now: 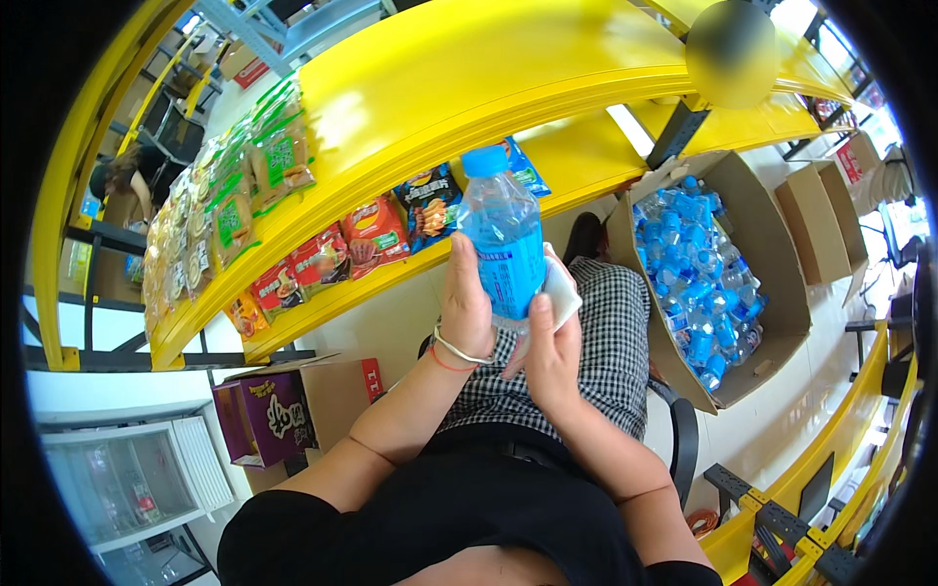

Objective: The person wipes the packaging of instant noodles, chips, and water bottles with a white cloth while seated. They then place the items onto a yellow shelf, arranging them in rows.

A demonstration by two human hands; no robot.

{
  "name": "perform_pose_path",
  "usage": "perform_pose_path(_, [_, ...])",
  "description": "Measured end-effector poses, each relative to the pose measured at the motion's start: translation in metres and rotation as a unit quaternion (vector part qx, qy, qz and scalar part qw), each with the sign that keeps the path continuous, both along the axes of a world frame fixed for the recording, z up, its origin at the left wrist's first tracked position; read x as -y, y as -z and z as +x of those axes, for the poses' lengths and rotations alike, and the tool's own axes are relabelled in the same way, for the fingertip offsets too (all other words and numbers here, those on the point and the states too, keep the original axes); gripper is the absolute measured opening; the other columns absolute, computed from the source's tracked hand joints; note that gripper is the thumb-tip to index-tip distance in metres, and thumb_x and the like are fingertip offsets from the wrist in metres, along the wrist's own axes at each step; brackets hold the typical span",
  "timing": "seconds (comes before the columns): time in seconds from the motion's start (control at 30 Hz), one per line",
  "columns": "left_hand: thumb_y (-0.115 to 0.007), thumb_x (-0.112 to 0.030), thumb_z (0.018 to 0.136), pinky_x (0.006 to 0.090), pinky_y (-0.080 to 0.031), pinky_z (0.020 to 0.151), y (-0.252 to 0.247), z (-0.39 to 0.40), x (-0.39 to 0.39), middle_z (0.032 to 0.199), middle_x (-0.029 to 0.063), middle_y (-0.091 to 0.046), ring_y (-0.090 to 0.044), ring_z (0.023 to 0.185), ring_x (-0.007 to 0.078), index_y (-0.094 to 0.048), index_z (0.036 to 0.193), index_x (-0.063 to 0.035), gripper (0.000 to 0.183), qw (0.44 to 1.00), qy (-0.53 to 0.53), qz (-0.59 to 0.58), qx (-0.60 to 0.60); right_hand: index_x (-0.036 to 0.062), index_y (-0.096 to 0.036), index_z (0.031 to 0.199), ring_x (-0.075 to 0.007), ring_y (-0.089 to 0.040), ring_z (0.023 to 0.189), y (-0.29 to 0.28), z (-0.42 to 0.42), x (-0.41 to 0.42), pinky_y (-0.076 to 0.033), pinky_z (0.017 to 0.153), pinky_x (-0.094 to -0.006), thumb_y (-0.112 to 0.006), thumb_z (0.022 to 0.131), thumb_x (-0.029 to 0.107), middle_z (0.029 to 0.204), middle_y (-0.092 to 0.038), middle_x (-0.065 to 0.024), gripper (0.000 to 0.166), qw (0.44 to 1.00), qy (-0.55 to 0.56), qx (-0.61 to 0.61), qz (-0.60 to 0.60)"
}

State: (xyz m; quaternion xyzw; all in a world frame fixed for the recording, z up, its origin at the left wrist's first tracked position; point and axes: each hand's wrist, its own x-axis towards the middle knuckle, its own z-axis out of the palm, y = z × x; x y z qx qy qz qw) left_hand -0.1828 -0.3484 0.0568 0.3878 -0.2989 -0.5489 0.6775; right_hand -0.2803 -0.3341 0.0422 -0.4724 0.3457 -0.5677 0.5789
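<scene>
A clear plastic bottle [501, 220] with a blue cap and a blue printed label stands nearly upright in front of me, above my lap. My left hand [469, 300] grips its left side, thumb pointing up along the label. With my right hand [555, 351] I press a folded white cloth or tissue [561, 293] against the bottle's lower right side. The fingers behind the bottle are mostly hidden. Beyond the bottle, snack bags, among them a dark blue bag [431, 205] and a red bag [375, 236], lie on the lower yellow shelf [586, 165].
A large cardboard box [769, 293] at my right holds many small blue-capped bottles [696, 271]. Green-and-clear food packs [278, 157] line the upper yellow shelf [469, 58]. A purple carton [275, 417] and a glass-fronted cabinet [124, 476] stand at left. Another person [128, 179] bends down far left.
</scene>
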Motion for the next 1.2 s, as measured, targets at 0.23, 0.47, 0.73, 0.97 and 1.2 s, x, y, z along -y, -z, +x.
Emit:
perform_pose_path(0.23, [-0.020, -0.050, 0.097, 0.0348, -0.050, 0.086, -0.035, 0.032, 0.020, 0.115, 0.0130, -0.056, -0.060, 0.099, 0.0209, -0.040, 0.128, -0.0035, 0.059, 0.993, -0.052, -0.104, 0.037, -0.0035, -0.038, 0.127, -0.0370, -0.047, 0.110, -0.028, 0.018, 0.051, -0.038, 0.095, -0.0427, -0.079, 0.067, 0.025, 0.120, -0.049, -0.0224, 0.078, 0.947, -0.059, -0.254, -0.187])
perform_pose_path(0.47, [-0.025, -0.048, 0.097, 0.0325, -0.041, 0.095, -0.027, 0.099, 0.049, 0.122, 0.0127, -0.050, -0.052, 0.111, 0.0206, -0.030, 0.134, -0.0020, 0.059, 0.937, -0.151, -0.137, 0.285, 0.0001, -0.049, 0.116, -0.0349, -0.057, 0.095, -0.060, 0.059, 0.117, -0.046, 0.082, -0.0411, -0.081, 0.061, 0.024, 0.103, -0.059, -0.0199, 0.068, 0.886, -0.171, -0.315, -0.295])
perform_pose_path(0.73, [-0.029, -0.049, 0.096, 0.0332, -0.030, 0.104, -0.038, 0.159, 0.092, 0.134, 0.0143, -0.039, -0.040, 0.123, 0.0235, -0.023, 0.140, -0.0015, 0.064, 0.880, -0.203, -0.154, 0.401, 0.0021, -0.051, 0.114, -0.0332, -0.056, 0.098, -0.070, 0.128, 0.184, -0.046, 0.084, -0.0398, -0.080, 0.061, 0.027, 0.102, -0.059, -0.0186, 0.066, 0.863, -0.205, -0.356, -0.294])
perform_pose_path(0.97, [-0.044, -0.031, 0.095, 0.0344, -0.037, 0.095, -0.015, 0.189, 0.116, 0.120, 0.0167, -0.042, -0.046, 0.109, 0.0262, -0.028, 0.138, -0.0013, 0.054, 0.803, -0.272, -0.087, 0.524, 0.0077, -0.053, 0.115, -0.0313, -0.056, 0.100, -0.063, 0.162, 0.221, -0.046, 0.084, -0.0396, -0.077, 0.062, 0.035, 0.102, -0.061, -0.0152, 0.064, 0.850, -0.155, -0.402, -0.303])
perform_pose_path(1.2, [-0.049, -0.005, 0.089, 0.0333, -0.036, 0.101, -0.013, 0.182, 0.129, 0.129, 0.0151, -0.039, -0.043, 0.122, 0.0265, -0.023, 0.140, -0.0006, 0.057, 0.831, -0.286, -0.066, 0.472, 0.0073, -0.055, 0.111, -0.0301, -0.058, 0.095, -0.058, 0.177, 0.252, -0.047, 0.080, -0.0391, -0.076, 0.065, 0.036, 0.099, -0.062, -0.0139, 0.059, 0.836, -0.147, -0.417, -0.326])
